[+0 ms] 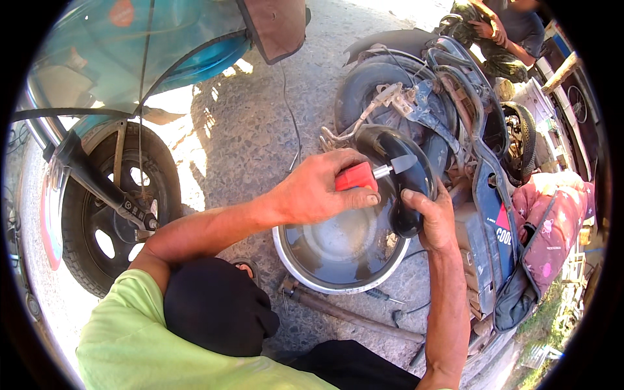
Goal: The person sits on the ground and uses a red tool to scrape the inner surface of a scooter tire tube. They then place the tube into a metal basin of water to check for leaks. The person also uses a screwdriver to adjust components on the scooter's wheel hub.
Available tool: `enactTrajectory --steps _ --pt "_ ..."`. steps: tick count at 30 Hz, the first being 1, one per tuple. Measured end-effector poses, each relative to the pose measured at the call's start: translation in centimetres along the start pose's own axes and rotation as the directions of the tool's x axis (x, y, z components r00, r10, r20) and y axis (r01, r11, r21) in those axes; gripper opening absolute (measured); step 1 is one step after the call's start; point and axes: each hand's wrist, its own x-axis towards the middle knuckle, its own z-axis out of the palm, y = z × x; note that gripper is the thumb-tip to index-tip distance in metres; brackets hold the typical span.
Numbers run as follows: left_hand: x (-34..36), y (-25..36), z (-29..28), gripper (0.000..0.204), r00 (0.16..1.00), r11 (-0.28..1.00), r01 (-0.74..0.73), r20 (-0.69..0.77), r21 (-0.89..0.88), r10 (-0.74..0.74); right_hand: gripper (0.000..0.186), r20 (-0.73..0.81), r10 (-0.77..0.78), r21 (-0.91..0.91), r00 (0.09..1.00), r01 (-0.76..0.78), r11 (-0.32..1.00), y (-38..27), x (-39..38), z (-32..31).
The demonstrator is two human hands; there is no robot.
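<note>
My left hand (328, 185) is closed round the red handle of a tool (356, 176) with a silver shaft and a grey cone-shaped tip. That tip lies over a black inner tube (424, 170), inflated and shiny; whether it presses on the rubber I cannot tell. From the right, my right hand (431, 218) grips the tube, its thumb on top and its fingers mostly hidden behind. Below both hands stands a round metal basin (281, 250) holding murky water, with the tube above its far right part.
A hammer (351, 316) and a screwdriver (385, 296) lie near the basin. Ahead right is a partly stripped motorbike (448, 97); a pink cloth (552, 224) lies at right. A vehicle wheel (117, 201) stands at left. Another person (500, 32) sits at the far right.
</note>
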Motion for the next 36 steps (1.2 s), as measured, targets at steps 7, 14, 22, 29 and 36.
enactTrajectory --steps 7,14,22,29,36 --pt "0.1 0.2 0.8 0.051 0.992 0.987 -0.108 -0.044 0.116 0.114 0.062 -0.003 0.006 -0.014 1.0 -0.006 1.0 -0.1 0.0 0.2" --pt "-0.1 -0.2 1.0 0.058 0.995 0.965 -0.095 -0.018 0.246 0.103 0.062 -0.015 -0.009 -0.041 1.0 0.008 0.999 -0.1 0.0 0.2" --pt "0.1 -0.4 1.4 0.054 0.989 0.951 -0.118 -0.056 0.284 0.14 0.064 -0.02 -0.026 -0.073 0.999 0.025 0.997 -0.2 -0.1 0.4" --pt "-0.1 0.3 1.3 0.063 0.996 0.951 -0.079 -0.018 0.3 0.089 0.065 -0.02 -0.028 -0.121 0.999 0.026 0.992 -0.2 -0.1 0.4" --pt "0.0 0.0 1.5 0.063 0.995 0.947 -0.084 -0.019 0.31 0.095 0.067 -0.014 -0.024 -0.094 1.0 0.022 0.995 -0.2 -0.1 0.3"
